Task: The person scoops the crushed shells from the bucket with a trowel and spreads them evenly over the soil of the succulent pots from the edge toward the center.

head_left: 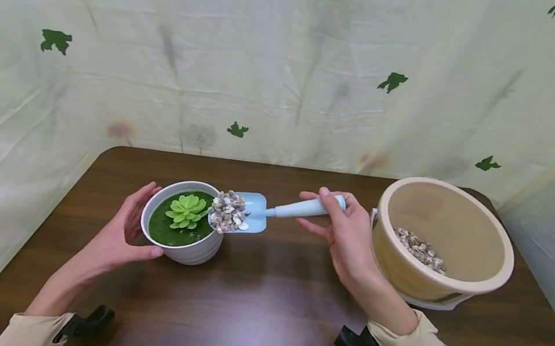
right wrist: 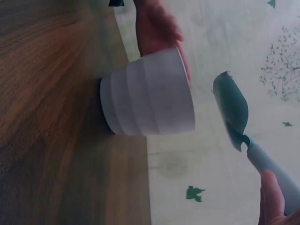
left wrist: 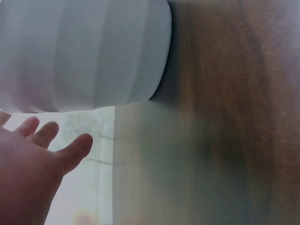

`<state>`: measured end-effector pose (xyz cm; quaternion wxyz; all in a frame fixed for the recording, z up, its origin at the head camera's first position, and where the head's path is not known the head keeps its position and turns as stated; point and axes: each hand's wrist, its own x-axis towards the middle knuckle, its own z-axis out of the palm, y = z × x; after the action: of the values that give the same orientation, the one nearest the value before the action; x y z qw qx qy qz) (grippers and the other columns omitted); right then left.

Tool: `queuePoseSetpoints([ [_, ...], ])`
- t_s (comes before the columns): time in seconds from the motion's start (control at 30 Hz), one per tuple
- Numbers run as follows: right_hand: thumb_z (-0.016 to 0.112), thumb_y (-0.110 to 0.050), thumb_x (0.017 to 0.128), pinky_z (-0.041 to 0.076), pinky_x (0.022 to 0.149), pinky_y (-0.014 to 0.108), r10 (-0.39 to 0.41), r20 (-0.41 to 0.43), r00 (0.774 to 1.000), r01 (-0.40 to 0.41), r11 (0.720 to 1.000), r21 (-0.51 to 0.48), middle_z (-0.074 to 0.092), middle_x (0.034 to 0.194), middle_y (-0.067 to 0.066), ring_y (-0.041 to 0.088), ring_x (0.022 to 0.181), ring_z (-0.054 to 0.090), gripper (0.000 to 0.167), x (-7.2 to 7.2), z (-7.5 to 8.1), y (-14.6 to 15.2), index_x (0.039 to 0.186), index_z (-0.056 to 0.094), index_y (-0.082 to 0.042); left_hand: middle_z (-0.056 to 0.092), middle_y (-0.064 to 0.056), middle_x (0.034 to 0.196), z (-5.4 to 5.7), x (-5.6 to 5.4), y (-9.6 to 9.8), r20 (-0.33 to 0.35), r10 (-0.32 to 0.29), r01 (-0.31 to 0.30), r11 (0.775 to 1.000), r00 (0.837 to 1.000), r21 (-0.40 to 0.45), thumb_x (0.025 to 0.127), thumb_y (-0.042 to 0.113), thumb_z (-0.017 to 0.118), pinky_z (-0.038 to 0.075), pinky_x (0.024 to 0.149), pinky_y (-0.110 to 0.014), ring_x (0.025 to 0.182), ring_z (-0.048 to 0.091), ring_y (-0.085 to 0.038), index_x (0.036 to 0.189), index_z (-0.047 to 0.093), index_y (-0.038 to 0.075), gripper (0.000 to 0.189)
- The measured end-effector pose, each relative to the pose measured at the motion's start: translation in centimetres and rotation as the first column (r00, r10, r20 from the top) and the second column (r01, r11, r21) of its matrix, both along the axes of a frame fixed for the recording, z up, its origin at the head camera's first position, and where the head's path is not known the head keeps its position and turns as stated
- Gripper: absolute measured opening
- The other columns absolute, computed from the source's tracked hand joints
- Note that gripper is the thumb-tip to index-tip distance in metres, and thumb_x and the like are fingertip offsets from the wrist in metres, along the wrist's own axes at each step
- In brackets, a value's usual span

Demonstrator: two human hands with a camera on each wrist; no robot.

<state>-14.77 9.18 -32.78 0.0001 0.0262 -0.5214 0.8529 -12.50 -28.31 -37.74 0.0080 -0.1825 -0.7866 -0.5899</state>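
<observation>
One brown table is topped by one beige bucket and one white pot. The pot is bracketed by the left hand, thumb and fingers spread wide; firm contact cannot be told. By the right hand, one light-blue trowel is gripped and held over the pot's rim. One green succulent is set inside. Many small stones are heaped on the trowel, with more contained in the bucket.

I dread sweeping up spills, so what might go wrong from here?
Stones heaped at the front edge of the scoop might slide off onto the table. The scoop hangs higher than the rim of the pot, so tipped stones could land on the plant inside.
</observation>
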Motion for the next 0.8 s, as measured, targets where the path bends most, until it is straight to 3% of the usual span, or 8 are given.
queuePoseSetpoints([
  [0.23, 0.062, -0.012, 0.098, 0.052, 0.081, 0.055, -0.033, -0.045, 0.998, 0.032, 0.999, -0.016, 0.071, 0.1, 0.018, 0.028, 0.097, 0.067, 0.018, -0.7, -0.9, -1.3, 0.097, 0.048, 0.0, 0.024, -0.017, 0.153, -0.5, -1.2, 0.2, -0.006, -0.002, 0.001, 0.999, 1.0, -0.054, 0.067, -0.011, 0.08, 0.033, 0.096, -0.013, 0.13, 0.033, -0.01, 0.158, 0.01, 0.027, 0.121],
  [0.5, 0.064, -0.013, 0.097, 0.053, 0.079, 0.053, -0.052, -0.061, 0.997, 0.053, 0.999, 0.011, 0.07, 0.104, 0.023, 0.027, 0.095, 0.067, 0.02, -1.2, -1.5, -1.9, 0.098, 0.049, 0.0, 0.031, -0.013, 0.149, -0.3, -1.0, 0.2, 0.042, 0.037, -0.034, 0.996, 0.998, -0.084, 0.072, -0.004, 0.081, 0.037, 0.091, -0.014, 0.123, 0.039, -0.011, 0.157, 0.017, 0.024, 0.111],
  [0.67, 0.066, -0.013, 0.095, 0.053, 0.079, 0.053, -0.058, -0.087, 0.994, 0.06, 0.998, 0.017, 0.07, 0.102, 0.022, 0.029, 0.097, 0.066, 0.021, -1.5, -1.8, -2.0, 0.099, 0.049, 0.0, 0.036, -0.013, 0.145, -0.4, -1.2, 0.7, -0.007, 0.092, -0.092, 0.991, 0.996, -0.095, 0.068, -0.003, 0.085, 0.034, 0.093, -0.013, 0.122, 0.042, -0.013, 0.157, 0.019, 0.029, 0.115],
  [0.8, 0.066, -0.011, 0.095, 0.053, 0.08, 0.052, -0.063, -0.115, 0.991, 0.066, 0.998, 0.023, 0.07, 0.1, 0.021, 0.031, 0.098, 0.066, 0.021, -1.7, -1.8, -2.1, 0.1, 0.048, 0.0, 0.033, -0.013, 0.147, -0.5, -1.3, 1.2, -0.065, 0.163, -0.173, 0.966, 0.984, -0.192, 0.067, 0.007, 0.089, 0.03, 0.093, -0.012, 0.126, 0.037, -0.023, 0.158, 0.019, 0.022, 0.116],
])
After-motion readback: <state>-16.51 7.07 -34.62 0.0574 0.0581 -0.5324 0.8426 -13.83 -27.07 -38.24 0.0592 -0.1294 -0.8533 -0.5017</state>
